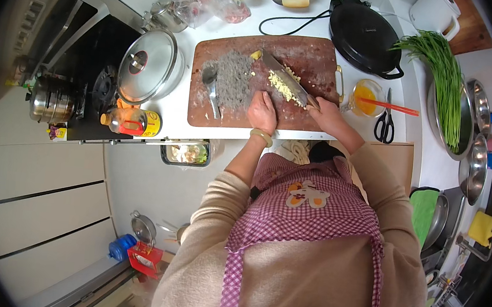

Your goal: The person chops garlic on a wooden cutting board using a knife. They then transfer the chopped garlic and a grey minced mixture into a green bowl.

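My right hand grips the handle of a kitchen knife, whose blade lies slanted across chopped pale yellow bits on a wooden cutting board. At the blade's far end is a larger yellow piece. My left hand, a pale bangle at its wrist, rests at the board's near edge, its fingers together; whether something is under it is hidden. Left of the bits lie a grey crumbly heap and a metal spoon.
Left stand a glass-lidded pot and an oil bottle. Right are a black electric griddle, a glass bowl of orange-yellow liquid with red chopsticks, black-handled scissors, and green chives over a metal bowl.
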A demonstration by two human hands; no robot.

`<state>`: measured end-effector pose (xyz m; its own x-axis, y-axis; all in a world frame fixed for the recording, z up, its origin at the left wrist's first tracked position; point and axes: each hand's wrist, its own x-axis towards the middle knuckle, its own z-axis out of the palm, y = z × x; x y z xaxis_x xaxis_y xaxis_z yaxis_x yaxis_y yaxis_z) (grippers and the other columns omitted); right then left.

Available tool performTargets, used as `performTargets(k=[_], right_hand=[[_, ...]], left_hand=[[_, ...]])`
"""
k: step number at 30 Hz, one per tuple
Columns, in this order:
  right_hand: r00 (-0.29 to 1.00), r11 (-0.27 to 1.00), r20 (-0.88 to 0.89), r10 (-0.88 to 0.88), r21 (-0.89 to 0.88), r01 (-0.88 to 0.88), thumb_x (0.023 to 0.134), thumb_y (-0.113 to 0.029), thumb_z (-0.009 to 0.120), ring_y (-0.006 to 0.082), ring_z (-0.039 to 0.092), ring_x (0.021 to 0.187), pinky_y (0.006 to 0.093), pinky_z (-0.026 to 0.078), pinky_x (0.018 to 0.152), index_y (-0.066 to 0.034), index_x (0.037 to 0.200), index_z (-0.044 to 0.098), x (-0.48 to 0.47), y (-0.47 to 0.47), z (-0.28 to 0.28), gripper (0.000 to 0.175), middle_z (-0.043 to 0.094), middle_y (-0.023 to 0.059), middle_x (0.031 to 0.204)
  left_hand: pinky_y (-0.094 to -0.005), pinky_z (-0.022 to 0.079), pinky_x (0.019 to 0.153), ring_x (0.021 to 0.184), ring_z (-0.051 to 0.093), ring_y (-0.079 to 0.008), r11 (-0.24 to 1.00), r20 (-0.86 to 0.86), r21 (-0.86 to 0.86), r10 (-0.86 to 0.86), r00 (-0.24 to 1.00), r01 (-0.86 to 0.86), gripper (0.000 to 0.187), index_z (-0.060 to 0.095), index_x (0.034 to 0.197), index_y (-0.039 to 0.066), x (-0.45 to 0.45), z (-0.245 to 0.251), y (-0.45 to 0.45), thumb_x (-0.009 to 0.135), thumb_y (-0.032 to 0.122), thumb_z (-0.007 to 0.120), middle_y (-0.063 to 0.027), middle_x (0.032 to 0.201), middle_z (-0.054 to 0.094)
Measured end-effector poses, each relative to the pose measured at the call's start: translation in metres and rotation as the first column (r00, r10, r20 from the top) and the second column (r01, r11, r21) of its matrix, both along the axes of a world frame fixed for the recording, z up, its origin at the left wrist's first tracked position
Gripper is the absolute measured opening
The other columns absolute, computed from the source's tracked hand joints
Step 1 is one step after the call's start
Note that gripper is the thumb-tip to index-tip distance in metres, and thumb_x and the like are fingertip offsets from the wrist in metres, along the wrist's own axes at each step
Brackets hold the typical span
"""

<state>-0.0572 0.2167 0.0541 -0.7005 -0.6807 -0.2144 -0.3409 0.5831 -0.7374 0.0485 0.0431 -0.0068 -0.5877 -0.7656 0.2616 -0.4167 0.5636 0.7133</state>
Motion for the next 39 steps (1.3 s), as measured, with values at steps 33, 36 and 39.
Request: performTargets(k=[33, 36, 39], right_hand=[[0.999, 0.999, -0.013, -0.05, -0.018, 0.05, 0.093, -0.032, 0.059, 0.0445, 0.062, 0.086, 0.047, 0.048, 0.073, 0.0037, 0.097, 0.056, -0.006, 0.02, 0.012, 0.036, 0.063, 0.0277, 0.089], [0.997, 0.999, -0.069, -0.045, -0.034, 0.043, 0.093, -0.032, 0.059, 0.0445, 0.062, 0.085, 0.0469, 0.048, 0.073, 0.0034, 0.096, 0.056, -0.005, 0.02, 0.006, 0.036, 0.063, 0.0276, 0.089], [0.995, 0.997, -0.071, -0.064, -0.047, 0.061, 0.093, -0.032, 0.058, 0.0443, 0.062, 0.086, 0.0466, 0.048, 0.073, 0.0034, 0.096, 0.056, -0.006, 0.02, 0.014, 0.036, 0.063, 0.0275, 0.089]], left_hand=[[-0.0509, 0.045, 0.063, 0.072, 0.059, -0.0459, 0.999, -0.127, 0.034, 0.017, 0.992, -0.013, 0.022, 0.057, 0.091, 0.004, 0.002, -0.001, -0.002, 0.1, 0.022, 0.046, -0.0237, 0.079, 0.062], [-0.0513, 0.046, 0.063, 0.072, 0.06, -0.046, 0.999, -0.067, 0.038, 0.019, 0.998, -0.017, 0.023, 0.058, 0.092, 0.005, 0.004, 0.001, 0.0, 0.1, 0.022, 0.046, -0.0236, 0.08, 0.063], [-0.051, 0.047, 0.064, 0.073, 0.06, -0.0459, 1.0, -0.107, 0.011, 0.005, 0.994, -0.004, 0.022, 0.058, 0.092, 0.005, 0.001, -0.002, -0.001, 0.1, 0.022, 0.046, -0.0236, 0.08, 0.063]])
